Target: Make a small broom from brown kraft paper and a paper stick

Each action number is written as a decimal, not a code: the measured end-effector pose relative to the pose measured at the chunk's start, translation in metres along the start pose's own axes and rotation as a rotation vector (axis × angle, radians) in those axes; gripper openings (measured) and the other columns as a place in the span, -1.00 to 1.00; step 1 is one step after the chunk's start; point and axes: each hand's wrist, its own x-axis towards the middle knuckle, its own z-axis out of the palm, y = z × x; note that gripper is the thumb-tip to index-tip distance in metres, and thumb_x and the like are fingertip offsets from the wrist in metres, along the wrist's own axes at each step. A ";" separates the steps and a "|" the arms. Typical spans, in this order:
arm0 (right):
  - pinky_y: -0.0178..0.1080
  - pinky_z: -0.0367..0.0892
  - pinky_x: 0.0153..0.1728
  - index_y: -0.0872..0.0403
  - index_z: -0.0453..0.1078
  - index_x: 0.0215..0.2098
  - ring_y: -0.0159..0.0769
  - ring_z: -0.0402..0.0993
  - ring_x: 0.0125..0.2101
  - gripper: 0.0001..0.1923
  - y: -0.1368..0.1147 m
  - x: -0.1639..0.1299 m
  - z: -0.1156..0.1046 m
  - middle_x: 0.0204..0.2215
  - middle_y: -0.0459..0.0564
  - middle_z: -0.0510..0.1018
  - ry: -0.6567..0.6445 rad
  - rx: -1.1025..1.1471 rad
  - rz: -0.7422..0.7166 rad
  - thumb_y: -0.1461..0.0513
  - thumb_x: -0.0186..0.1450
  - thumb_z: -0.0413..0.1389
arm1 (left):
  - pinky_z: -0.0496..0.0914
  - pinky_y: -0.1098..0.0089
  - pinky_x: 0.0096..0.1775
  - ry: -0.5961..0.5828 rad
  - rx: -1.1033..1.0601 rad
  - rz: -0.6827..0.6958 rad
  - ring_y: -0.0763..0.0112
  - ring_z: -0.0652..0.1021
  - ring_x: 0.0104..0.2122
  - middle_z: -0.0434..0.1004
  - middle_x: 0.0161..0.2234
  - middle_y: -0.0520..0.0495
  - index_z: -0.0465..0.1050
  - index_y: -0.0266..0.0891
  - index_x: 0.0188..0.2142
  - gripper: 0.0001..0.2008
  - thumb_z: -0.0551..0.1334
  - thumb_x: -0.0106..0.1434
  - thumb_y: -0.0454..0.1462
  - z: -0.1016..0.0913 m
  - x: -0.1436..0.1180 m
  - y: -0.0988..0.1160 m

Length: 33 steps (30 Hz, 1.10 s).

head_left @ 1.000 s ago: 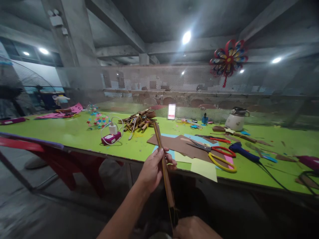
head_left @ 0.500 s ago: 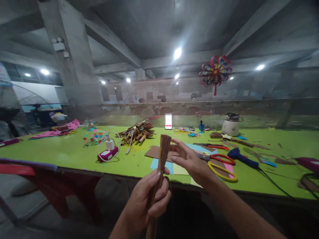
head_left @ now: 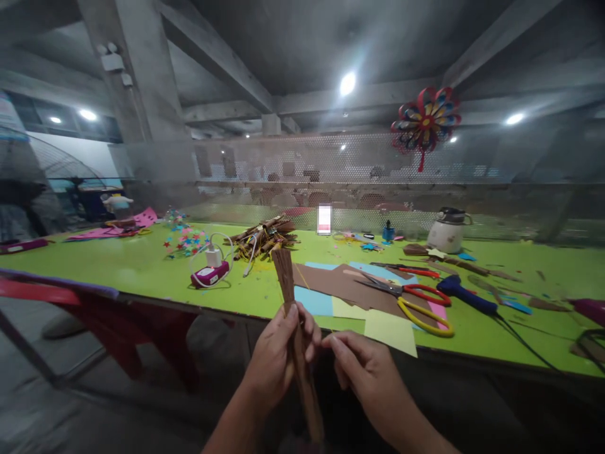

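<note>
My left hand (head_left: 276,356) grips a long pleated strip of brown paper (head_left: 289,296), held upright in front of the green table (head_left: 118,265). The strip's top stands near the table's front edge and its lower end runs down below my hands. My right hand (head_left: 366,372) is just to the right of the strip, fingertips pinched together at its middle, touching it or a thin yellow thread there.
On the table lie brown and coloured paper sheets (head_left: 345,287), red and yellow scissors (head_left: 416,302), a blue glue gun (head_left: 466,296), a pile of brown rolled sticks (head_left: 265,236), a pink charger (head_left: 208,271), a phone (head_left: 324,219) and a white kettle (head_left: 447,230). A paper pinwheel (head_left: 425,120) hangs on the mesh.
My right hand has come down from the strip's top to its middle, beside my left hand. The strip now tilts slightly left at the top.
</note>
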 end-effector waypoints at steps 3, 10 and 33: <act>-0.33 0.20 -0.45 0.10 0.43 -0.31 -0.36 0.36 -0.51 -0.72 0.008 -0.013 0.004 -0.57 -0.08 0.41 0.017 -0.157 -0.148 0.17 0.37 -0.08 | 0.41 0.44 -0.28 0.079 -0.005 0.063 0.46 0.50 -0.37 0.48 -0.34 -0.06 0.33 -0.28 -0.33 -0.86 0.18 0.26 -0.22 0.002 0.001 0.000; -0.23 0.25 -0.27 0.10 0.41 -0.36 -0.25 0.37 -0.33 -0.75 0.022 -0.016 0.014 -0.38 0.04 0.42 0.066 -0.230 -0.259 0.22 0.35 -0.07 | 0.38 0.16 -0.11 0.064 -0.088 0.080 0.22 0.55 -0.23 0.54 -0.35 -0.12 0.30 -0.25 -0.31 -0.88 0.13 0.29 -0.22 0.007 0.002 -0.005; -0.40 -0.10 -0.68 0.11 0.27 -0.37 -0.53 -0.01 -0.70 -0.57 0.004 -0.036 0.039 -0.73 -0.27 0.11 -0.087 0.399 0.247 -0.08 0.32 -0.09 | 0.16 0.51 -0.54 -0.124 -0.385 0.051 0.54 0.27 -0.64 0.08 -0.63 0.12 0.27 -0.22 -0.36 -0.84 0.04 0.33 -0.22 0.014 0.021 -0.004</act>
